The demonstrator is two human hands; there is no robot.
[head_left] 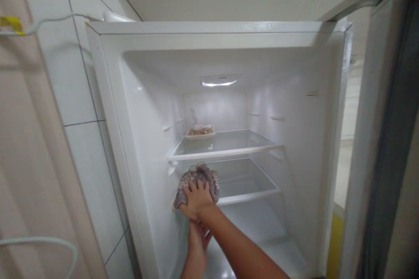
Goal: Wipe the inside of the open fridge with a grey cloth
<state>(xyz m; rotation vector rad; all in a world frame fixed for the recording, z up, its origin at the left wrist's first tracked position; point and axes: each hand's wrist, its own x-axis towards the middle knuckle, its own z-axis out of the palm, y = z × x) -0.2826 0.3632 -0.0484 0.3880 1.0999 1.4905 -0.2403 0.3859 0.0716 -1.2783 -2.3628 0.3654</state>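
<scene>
1. While the fridge (108, 96) stands open across the middle of the frame, the right hand (195, 200) lies flat with fingers spread on a patterned cloth (199, 181), pressing it onto the front left corner of the lower glass shelf (252, 194).
2. Just below it, low in the frame, the left hand (197, 237) reaches up under that same corner; its fingers are hidden behind the right wrist, so whether it grips or only props the shelf cannot be told.
3. Judging by this, the step in hand is wiping the lower shelf, near its left edge.
4. Next would likely come a sweep toward the right of the frame, calling for steady downward pressure and support from beneath.
5. On the upper shelf (225, 150), a small food tray (200, 132) sits at the back left.
</scene>
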